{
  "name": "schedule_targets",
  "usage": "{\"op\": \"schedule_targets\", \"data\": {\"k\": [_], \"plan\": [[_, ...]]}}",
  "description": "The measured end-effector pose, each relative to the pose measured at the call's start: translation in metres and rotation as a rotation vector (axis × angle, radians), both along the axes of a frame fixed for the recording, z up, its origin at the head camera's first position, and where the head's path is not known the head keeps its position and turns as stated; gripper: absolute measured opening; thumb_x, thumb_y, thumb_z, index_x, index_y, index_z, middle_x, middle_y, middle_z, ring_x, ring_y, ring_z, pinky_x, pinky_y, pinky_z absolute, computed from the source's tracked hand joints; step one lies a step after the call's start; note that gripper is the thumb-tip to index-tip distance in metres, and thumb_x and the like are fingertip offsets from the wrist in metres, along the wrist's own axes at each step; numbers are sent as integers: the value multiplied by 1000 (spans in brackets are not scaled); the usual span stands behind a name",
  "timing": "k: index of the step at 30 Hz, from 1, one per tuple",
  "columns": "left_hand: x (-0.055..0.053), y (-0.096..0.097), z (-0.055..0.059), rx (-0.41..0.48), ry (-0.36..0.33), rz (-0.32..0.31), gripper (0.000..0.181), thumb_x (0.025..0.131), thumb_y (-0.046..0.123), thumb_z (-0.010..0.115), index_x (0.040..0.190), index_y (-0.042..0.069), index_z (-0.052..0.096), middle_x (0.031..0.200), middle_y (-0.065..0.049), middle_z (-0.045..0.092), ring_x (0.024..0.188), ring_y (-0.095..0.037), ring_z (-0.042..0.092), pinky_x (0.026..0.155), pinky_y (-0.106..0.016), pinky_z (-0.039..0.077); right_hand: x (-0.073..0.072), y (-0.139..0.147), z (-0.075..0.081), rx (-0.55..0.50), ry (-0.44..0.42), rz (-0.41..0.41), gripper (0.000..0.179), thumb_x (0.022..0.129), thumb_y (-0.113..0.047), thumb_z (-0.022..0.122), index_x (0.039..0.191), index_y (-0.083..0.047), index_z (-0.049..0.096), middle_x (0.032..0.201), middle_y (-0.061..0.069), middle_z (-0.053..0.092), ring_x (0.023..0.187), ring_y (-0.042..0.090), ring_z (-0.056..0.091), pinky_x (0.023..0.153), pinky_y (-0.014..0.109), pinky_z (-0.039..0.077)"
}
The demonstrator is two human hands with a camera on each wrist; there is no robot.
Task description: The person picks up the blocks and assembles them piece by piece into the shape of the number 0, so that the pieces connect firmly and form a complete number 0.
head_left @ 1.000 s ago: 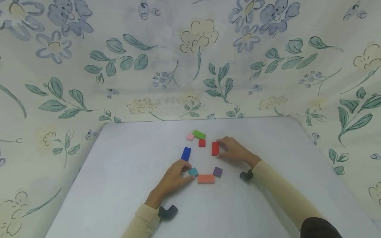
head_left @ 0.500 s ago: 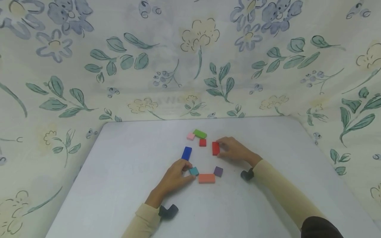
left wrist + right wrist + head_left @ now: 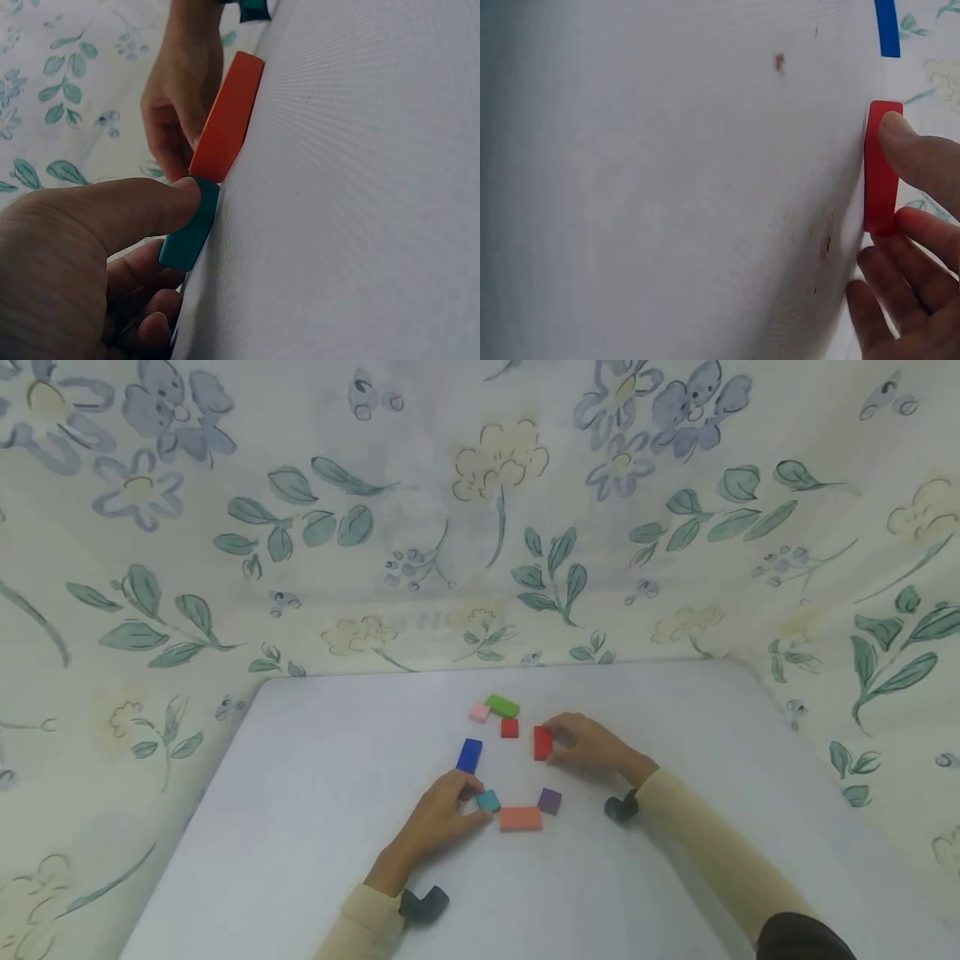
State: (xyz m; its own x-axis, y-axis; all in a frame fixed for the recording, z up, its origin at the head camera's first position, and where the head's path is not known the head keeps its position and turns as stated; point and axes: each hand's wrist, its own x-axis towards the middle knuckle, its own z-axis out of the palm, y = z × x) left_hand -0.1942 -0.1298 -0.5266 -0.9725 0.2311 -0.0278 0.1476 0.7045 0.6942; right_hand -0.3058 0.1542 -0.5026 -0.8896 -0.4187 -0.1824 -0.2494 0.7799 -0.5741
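My left hand [image 3: 438, 814] pinches a small teal block [image 3: 488, 801] between thumb and fingers. In the left wrist view the thumb lies on the teal block [image 3: 191, 229], and an orange block [image 3: 229, 116] is right at its end. The right hand [image 3: 592, 745] holds a red rectangular block [image 3: 542, 743] by its two ends, thumb at the near end and a finger at the far one. The right wrist view shows the thumb on the upper part of this red block [image 3: 881, 169]. A blue block [image 3: 469, 756] lies just beyond the left fingertips.
Between the hands lie the orange block [image 3: 521, 818] and a purple block [image 3: 550, 801], corners nearly meeting. Farther back are a small red block [image 3: 510, 728], a pink block [image 3: 479, 712] and a green block [image 3: 502, 706]. Floral cloth [image 3: 420, 568] hangs behind the white table [image 3: 337, 735].
The whole head view shifts slightly downward as the camera tilts. Hands and blocks keep their places relative to one another.
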Motion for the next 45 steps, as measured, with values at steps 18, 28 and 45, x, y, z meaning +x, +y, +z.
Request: {"op": "schedule_targets", "data": {"k": [18, 28, 45], "plan": [[1, -1, 2, 9, -7, 3, 33, 84, 32, 78, 111, 21, 62, 108, 5, 62, 105, -15, 60, 91, -38, 54, 8, 8, 8, -49, 20, 36, 56, 88, -30, 76, 138, -17, 56, 140, 3, 58, 134, 25, 52, 108, 46, 48], [0, -1, 5, 9, -2, -6, 33, 85, 31, 78, 111, 20, 62, 109, 4, 63, 106, -16, 60, 91, -39, 54, 19, 17, 6, -62, 79, 66, 54, 89, -32, 74, 138, -14, 57, 138, 5, 59, 131, 26, 54, 106, 47, 49], [3, -1, 6, 27, 4, 4, 32, 84, 29, 78, 110, 20, 62, 107, 6, 62, 103, -14, 59, 90, -37, 53, 36, 20, -1, -91, 81, 97, 53, 88, -30, 76, 136, -19, 59, 136, 0, 61, 130, 22, 56, 105, 44, 50]]}}
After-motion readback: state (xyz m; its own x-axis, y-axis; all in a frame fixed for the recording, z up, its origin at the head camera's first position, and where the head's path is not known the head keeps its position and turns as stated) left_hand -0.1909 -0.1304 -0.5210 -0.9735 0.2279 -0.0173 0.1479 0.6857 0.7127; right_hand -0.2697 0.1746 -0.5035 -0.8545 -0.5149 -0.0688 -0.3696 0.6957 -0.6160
